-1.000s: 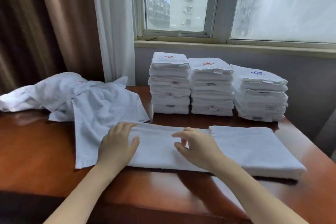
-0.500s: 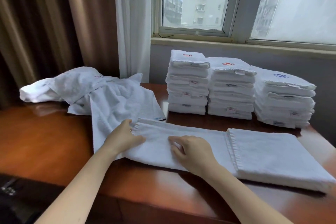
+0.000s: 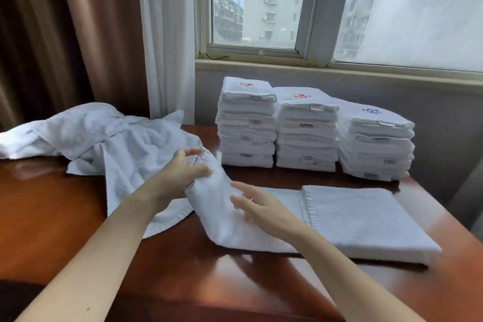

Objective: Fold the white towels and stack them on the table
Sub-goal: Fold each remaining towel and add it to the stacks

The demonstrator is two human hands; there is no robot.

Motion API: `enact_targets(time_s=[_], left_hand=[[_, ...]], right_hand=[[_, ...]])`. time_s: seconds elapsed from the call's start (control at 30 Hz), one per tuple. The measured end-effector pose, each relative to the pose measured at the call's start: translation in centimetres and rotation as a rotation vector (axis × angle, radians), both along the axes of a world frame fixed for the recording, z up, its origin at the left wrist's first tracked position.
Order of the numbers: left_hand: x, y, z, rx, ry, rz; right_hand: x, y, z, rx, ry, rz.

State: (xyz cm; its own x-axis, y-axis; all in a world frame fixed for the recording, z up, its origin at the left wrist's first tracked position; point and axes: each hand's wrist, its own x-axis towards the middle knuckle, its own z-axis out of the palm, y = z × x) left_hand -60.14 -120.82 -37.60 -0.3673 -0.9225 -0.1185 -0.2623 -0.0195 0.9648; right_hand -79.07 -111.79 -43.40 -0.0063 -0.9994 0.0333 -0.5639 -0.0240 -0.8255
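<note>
The left hand (image 3: 183, 174) pinches the raised end of the long, half-folded white terry towel (image 3: 352, 217) lying on the glossy brown wooden tabletop (image 3: 52, 217). The right hand (image 3: 261, 208), fingers spread, rests at its middle. Best carry that end toward 3 o'clock, edges matched, crease pressed.

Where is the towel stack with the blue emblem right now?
In the head view, the blue-emblem stack stands rightmost of three at the back of the table, below the window, beside the middle stack.

Bare left hand (image 3: 180, 175) and right hand (image 3: 264, 209) on slim, unsleeved forearms (image 3: 109, 240)
</note>
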Motion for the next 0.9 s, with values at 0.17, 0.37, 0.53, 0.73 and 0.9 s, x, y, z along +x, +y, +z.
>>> enact_targets(time_s=[0.17,0.37,0.53,0.73,0.9], left_hand=[[-6.5,2.5,2.1,-0.123,0.068,-0.187],[-15.5,6.4,3.4,0.006,0.269,-0.376],[-21.2,8.7,3.2,0.039,0.358,-0.514],[-23.4,9.4,-0.1,-0.405,0.107,-0.302],[-23.7,9.6,-3.2,-0.645,-0.228,-0.265]], right_hand=[[-3.1,2.8,5.4,0.013,-0.654,0.040],[-9.7,7.1,8.1,-0.056,-0.733,-0.047],[-15.8,10.1,7.7,-0.111,-0.634,-0.375],[-19.5,12.8,5.9,-0.153,-0.605,-0.549],[-21.5,13.0,4.5,-0.087,-0.485,-0.705]])
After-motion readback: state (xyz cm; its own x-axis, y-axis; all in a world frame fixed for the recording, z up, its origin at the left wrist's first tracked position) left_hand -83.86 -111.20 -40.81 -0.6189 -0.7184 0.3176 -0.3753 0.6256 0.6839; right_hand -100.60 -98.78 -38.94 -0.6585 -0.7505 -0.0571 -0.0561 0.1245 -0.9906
